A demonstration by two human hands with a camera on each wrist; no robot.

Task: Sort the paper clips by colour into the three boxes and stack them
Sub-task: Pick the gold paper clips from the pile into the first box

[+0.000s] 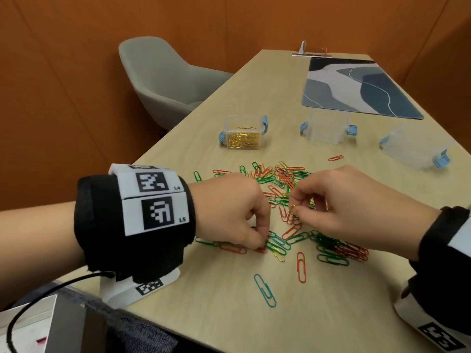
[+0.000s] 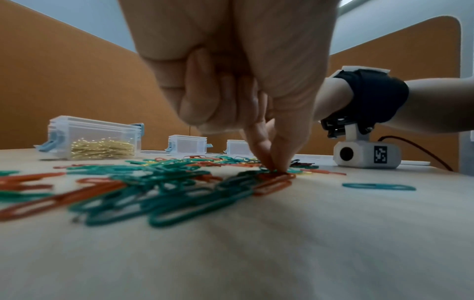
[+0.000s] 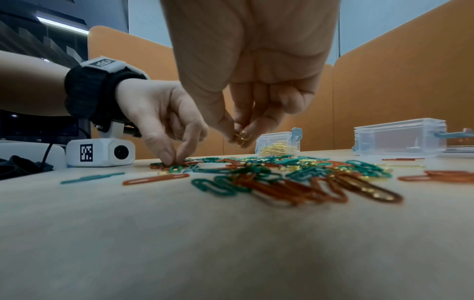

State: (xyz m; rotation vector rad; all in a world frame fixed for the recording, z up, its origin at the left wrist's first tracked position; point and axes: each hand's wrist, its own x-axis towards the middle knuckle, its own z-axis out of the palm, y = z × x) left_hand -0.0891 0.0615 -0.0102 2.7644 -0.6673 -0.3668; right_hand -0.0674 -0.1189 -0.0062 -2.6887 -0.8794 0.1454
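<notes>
The right hand (image 1: 341,205) pinches small gold wire paper clips (image 3: 240,136) above the mixed pile; the clear plastic box of gold clips (image 1: 243,135) lies beyond, toward the table's far-left edge. The left hand (image 1: 234,212) pinches at the pile.

Pale wood-grain laminate surface (image 1: 229,314), smooth and matt, with fine streaks. Scattered green, orange-red and gold wire paper clips (image 1: 285,189): coloured ones with a smooth plastic-looking coating, gold ones (image 3: 274,146) bright, glossy metal. Three clear plastic boxes (image 1: 242,133) with light-blue plastic latches, walls slightly frosted. Black wrist bands (image 1: 132,225) of soft, fuzzy cloth, carrying matt white printed marker plates. Grey chair (image 1: 163,72) in matt woven fabric. Blue-grey patterned desk mat (image 1: 356,85), smooth with low sheen.
</notes>
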